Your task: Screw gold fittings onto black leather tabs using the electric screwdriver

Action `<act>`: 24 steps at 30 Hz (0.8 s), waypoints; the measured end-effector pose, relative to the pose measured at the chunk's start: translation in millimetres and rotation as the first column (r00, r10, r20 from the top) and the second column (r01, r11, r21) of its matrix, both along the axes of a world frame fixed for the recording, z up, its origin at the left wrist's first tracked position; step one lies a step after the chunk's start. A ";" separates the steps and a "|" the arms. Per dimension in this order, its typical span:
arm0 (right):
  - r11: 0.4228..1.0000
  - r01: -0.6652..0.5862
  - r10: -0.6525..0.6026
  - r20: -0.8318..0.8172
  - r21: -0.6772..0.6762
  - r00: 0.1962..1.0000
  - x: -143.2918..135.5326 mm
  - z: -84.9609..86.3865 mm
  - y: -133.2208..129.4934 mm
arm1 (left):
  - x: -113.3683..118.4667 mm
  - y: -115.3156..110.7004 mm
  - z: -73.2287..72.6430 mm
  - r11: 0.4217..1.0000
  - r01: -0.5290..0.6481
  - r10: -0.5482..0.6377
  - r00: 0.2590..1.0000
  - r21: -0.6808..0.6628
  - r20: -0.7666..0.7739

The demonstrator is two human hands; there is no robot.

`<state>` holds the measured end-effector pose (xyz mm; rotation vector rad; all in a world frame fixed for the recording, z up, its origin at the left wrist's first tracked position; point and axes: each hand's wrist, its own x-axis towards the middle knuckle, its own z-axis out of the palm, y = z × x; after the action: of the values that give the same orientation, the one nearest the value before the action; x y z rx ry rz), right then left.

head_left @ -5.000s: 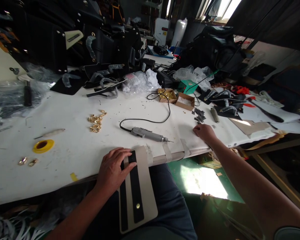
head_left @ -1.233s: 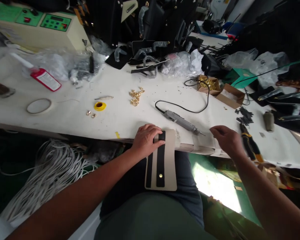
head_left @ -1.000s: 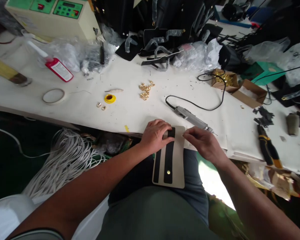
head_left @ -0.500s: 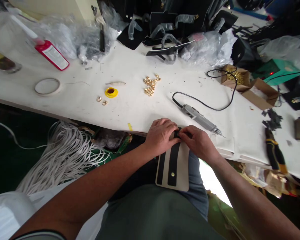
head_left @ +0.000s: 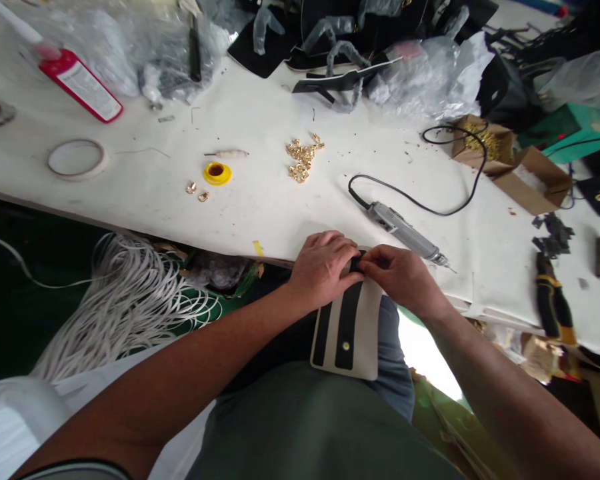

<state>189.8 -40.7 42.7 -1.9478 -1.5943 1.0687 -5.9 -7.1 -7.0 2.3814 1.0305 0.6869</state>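
A beige flat panel (head_left: 367, 333) with rounded corners rests on my lap against the table's edge. Two black strips run along it, and a small brass-coloured stud (head_left: 346, 346) sits low on the strap (head_left: 347, 313). My left hand (head_left: 323, 267) lies over the panel's upper part, its fingers curled around the top and its thumb across the strap. Close beside it, the thumb and forefinger of my right hand (head_left: 400, 277) are pinched at the strap's upper end. Whatever small part may be between those fingertips is hidden.
On the white table (head_left: 260, 220) lie a grey electric screwdriver (head_left: 407, 233) with a black cord, gold-coloured metal fittings (head_left: 301, 159), a yellow spool (head_left: 217, 173), a tape roll (head_left: 77, 160), a red bottle (head_left: 83, 87) and pliers (head_left: 553, 300). Cardboard boxes (head_left: 533, 180) stand right.
The camera view has shifted slightly, so the table things appear moved. Both hands stay at the panel's upper end, with only small finger movement at the strap.
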 end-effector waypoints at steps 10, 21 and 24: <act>0.992 -0.097 0.100 0.038 -0.078 0.994 3.4 9.4 10.9 | 0.0 1.3 -0.3 1.000 0.016 -0.016 1.000 -0.026 -0.002; 0.979 -0.090 0.065 -0.140 -0.181 0.988 15.3 -6.5 22.2 | -0.8 0.4 1.6 1.000 0.022 -0.022 1.000 -0.009 -0.019; 0.985 -0.090 0.072 -0.125 -0.148 0.990 11.8 -6.4 20.9 | -1.9 0.2 3.7 1.000 0.017 -0.017 0.999 0.012 -0.030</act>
<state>201.5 -19.8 36.2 -1.8884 -1.5794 1.3508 -7.8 -6.9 -3.3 2.4148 1.0199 0.6553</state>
